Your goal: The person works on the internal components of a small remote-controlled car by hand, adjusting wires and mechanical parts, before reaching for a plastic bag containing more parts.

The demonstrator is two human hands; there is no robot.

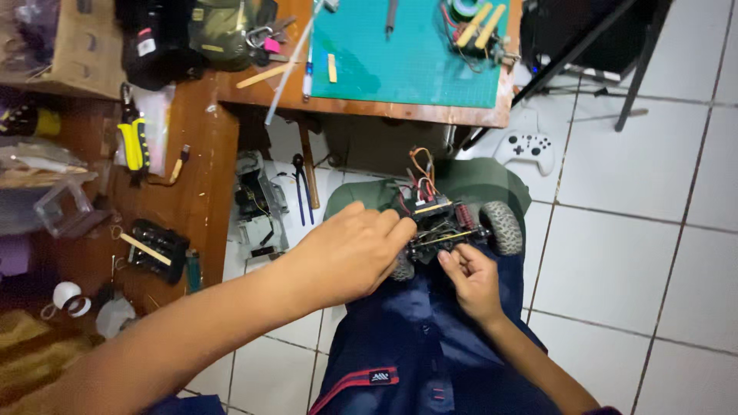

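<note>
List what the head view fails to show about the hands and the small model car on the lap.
- Left hand: its fingertips are hidden behind its own knuckles, so contact with the model car is unclear.
- Car's near-left wheel: mostly covered by that hand.
- Right hand: any small part pinched is too small to tell.
- Car wiring: blurred.

White tiled floor (653,192) spreads to the right; a cluttered wooden desk (200,184) stands left, a green cutting mat (407,69) on the far table.

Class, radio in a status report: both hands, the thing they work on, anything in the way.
Left hand gripping the model car chassis on the lap. Right hand pinching at its underside. Loose wires sticking up from the chassis; nothing blocking the hands.
</note>
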